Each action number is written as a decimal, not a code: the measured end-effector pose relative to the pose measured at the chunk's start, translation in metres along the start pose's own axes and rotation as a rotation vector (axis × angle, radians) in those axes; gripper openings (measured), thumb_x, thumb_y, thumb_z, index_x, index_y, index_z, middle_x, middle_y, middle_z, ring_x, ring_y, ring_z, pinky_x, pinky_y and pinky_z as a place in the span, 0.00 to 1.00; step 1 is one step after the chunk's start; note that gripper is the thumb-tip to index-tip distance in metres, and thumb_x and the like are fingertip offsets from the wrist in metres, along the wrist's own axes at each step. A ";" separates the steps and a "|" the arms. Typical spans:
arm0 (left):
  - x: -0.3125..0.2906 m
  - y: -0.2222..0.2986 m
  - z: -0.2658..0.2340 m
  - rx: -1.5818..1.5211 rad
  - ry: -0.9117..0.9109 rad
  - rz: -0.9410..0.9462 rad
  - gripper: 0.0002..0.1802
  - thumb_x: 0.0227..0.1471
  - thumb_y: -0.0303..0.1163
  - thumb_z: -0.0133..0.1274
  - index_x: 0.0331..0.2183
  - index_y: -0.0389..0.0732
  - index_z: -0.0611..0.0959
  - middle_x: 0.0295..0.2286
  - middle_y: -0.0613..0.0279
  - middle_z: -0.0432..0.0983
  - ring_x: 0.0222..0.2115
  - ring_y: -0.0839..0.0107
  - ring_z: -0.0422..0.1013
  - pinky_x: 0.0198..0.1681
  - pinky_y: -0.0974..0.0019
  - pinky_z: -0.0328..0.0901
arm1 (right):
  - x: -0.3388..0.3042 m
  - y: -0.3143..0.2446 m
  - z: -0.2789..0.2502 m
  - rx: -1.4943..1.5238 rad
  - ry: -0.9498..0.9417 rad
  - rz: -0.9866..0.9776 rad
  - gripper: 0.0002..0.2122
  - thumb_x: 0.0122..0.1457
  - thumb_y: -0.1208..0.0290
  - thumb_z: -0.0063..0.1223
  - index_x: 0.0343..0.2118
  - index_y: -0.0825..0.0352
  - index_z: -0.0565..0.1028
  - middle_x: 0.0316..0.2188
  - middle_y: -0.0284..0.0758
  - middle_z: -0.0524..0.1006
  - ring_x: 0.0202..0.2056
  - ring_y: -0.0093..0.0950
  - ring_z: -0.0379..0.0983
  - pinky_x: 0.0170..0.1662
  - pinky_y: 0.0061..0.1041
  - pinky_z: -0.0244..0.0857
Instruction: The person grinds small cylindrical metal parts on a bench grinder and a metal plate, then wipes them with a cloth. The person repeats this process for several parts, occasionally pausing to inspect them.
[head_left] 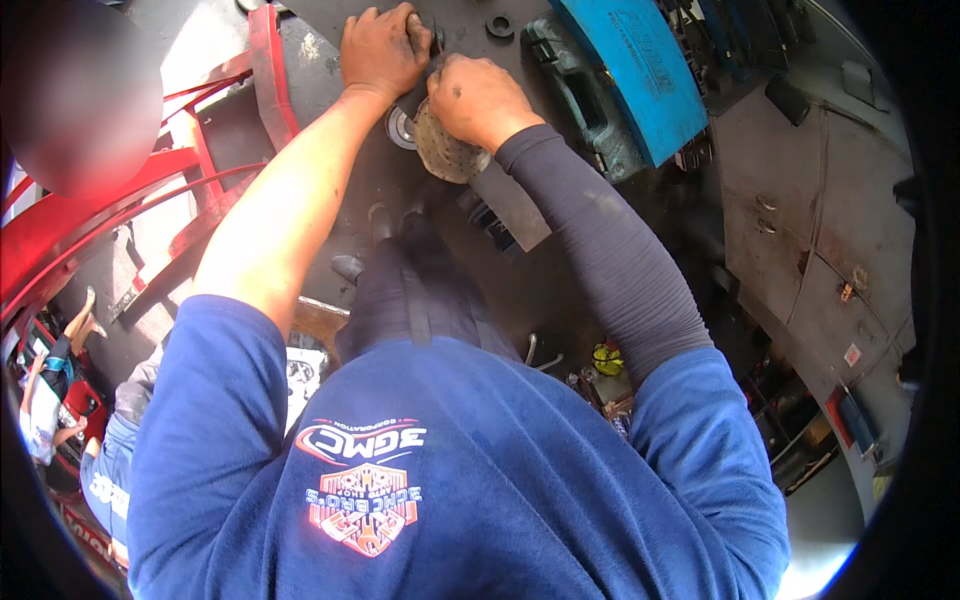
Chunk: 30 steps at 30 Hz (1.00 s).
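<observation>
Both my hands are close together at the top, over a dark work surface [330, 60]. My left hand [385, 52] has its fingers curled at a small dark part [437, 38], mostly hidden by the hand. My right hand [480, 98] is closed beside it; whatever its fingers grip is hidden beneath them. Under the right hand shows a worn, tan-grey round plate [450, 150] with dark spots. A shiny metal ring-shaped part [400, 128] sits just left of the plate. Beyond the right hand lies a black ring [499, 27].
An open tool case [580, 95] with a blue panel [640, 75] stands to the right. A flat grey plate [512, 208] juts out below the hands. Red metal framework [190, 160] fills the left, grey cabinets [800, 200] the right. Another person [110, 470] is at lower left.
</observation>
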<state>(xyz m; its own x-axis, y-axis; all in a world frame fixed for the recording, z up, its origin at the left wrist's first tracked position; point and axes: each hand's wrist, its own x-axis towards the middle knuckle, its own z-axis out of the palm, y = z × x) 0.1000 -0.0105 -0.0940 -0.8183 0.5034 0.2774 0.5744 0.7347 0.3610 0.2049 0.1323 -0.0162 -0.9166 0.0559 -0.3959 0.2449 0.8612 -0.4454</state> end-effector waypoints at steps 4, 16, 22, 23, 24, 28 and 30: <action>0.001 -0.004 0.001 -0.023 0.049 0.013 0.12 0.60 0.42 0.57 0.39 0.45 0.84 0.30 0.55 0.83 0.38 0.49 0.76 0.44 0.46 0.66 | 0.032 0.001 -0.003 -0.084 0.030 -0.106 0.16 0.69 0.64 0.51 0.40 0.73 0.86 0.40 0.56 0.85 0.45 0.57 0.83 0.51 0.49 0.78; 0.001 0.000 0.001 0.003 0.031 -0.004 0.12 0.60 0.42 0.56 0.39 0.46 0.85 0.32 0.56 0.84 0.39 0.50 0.77 0.44 0.45 0.67 | 0.011 0.003 -0.005 -0.056 -0.089 -0.025 0.17 0.67 0.65 0.50 0.44 0.71 0.87 0.48 0.56 0.84 0.51 0.53 0.83 0.58 0.47 0.76; -0.003 -0.001 0.001 -0.013 0.039 -0.013 0.13 0.62 0.39 0.54 0.39 0.40 0.84 0.32 0.49 0.83 0.40 0.44 0.76 0.47 0.40 0.67 | 0.058 0.005 -0.011 -0.340 -0.215 -0.194 0.15 0.63 0.71 0.51 0.42 0.72 0.88 0.46 0.56 0.85 0.50 0.51 0.84 0.55 0.45 0.78; -0.003 -0.001 0.001 0.018 -0.008 -0.015 0.12 0.61 0.40 0.55 0.39 0.43 0.85 0.32 0.52 0.84 0.39 0.46 0.77 0.46 0.43 0.67 | 0.058 0.004 -0.013 -0.384 -0.260 -0.228 0.16 0.64 0.69 0.51 0.43 0.72 0.87 0.47 0.56 0.85 0.51 0.51 0.84 0.55 0.45 0.78; -0.001 -0.001 0.000 0.052 -0.045 -0.017 0.12 0.60 0.42 0.56 0.39 0.46 0.85 0.31 0.56 0.84 0.39 0.49 0.77 0.45 0.45 0.67 | 0.054 0.003 -0.014 -0.388 -0.185 -0.239 0.14 0.64 0.70 0.52 0.41 0.72 0.87 0.45 0.55 0.85 0.48 0.50 0.85 0.53 0.45 0.79; 0.002 0.001 -0.001 0.004 0.039 -0.020 0.11 0.60 0.42 0.56 0.38 0.46 0.85 0.30 0.55 0.84 0.38 0.48 0.77 0.44 0.45 0.66 | 0.016 -0.006 -0.013 0.083 0.130 0.048 0.20 0.73 0.61 0.47 0.50 0.76 0.79 0.42 0.61 0.84 0.49 0.60 0.81 0.56 0.53 0.74; 0.001 0.001 -0.001 -0.026 0.059 -0.014 0.11 0.60 0.42 0.56 0.38 0.46 0.85 0.30 0.54 0.83 0.38 0.48 0.77 0.44 0.45 0.66 | -0.005 -0.009 -0.007 0.182 0.170 0.060 0.22 0.74 0.58 0.46 0.49 0.77 0.77 0.44 0.63 0.84 0.49 0.61 0.81 0.58 0.52 0.74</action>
<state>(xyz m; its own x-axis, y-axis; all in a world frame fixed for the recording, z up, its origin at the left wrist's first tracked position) 0.1003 -0.0095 -0.0929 -0.8242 0.4647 0.3236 0.5635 0.7292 0.3882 0.2047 0.1279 -0.0043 -0.9351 0.2013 -0.2917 0.3388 0.7495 -0.5688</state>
